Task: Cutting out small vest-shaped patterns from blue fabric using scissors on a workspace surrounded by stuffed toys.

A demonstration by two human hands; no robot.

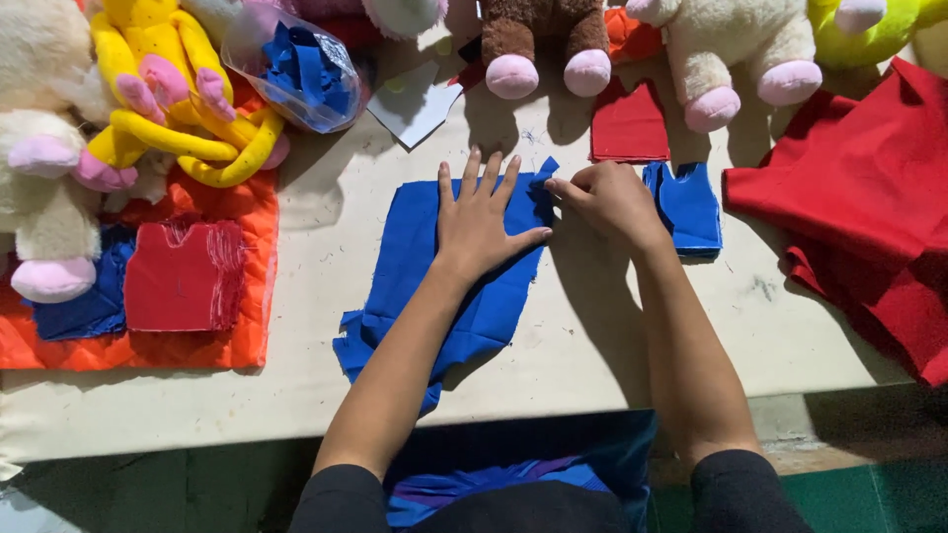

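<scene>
On the pale table lies a blue cloth sheet. The left hand presses flat on it, fingers spread apart. The right hand pinches its upper right edge, fingers together, beside a small blue vest-shaped piece.

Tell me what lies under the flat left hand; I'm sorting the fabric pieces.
Under the left hand lies a blue cloth piece, spread on the pale table. The right hand pinches its top edge. Whether more layers lie beneath is hidden.
</scene>
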